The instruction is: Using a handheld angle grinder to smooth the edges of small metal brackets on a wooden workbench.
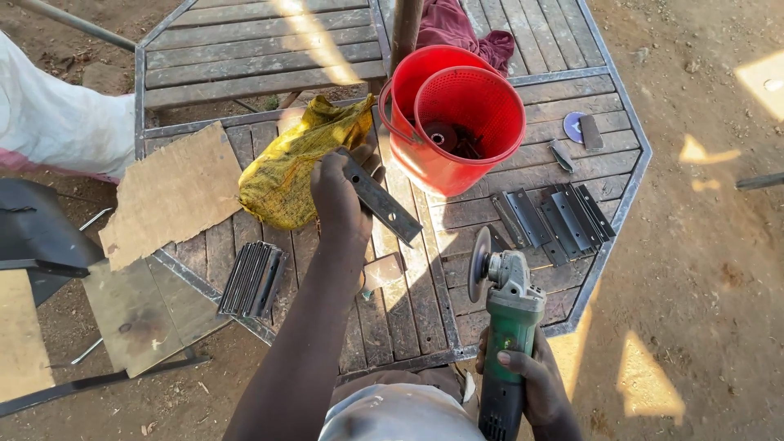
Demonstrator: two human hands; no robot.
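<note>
Fingers of the left hand (336, 196) are closed around a metal bar (380, 198), just left of the red bucket (437, 155). A green angle grinder (508, 327) is gripped by the right hand (535, 384) below the bucket; its lower end is cut off.

Left hand (339, 196) raised, fingers closed, right hand (535, 384) low, fingers wrapped tight

A flat dark metal bar (380, 198) is held tilted above the slats; a green angle grinder (508, 327) points disc-forward.
</note>
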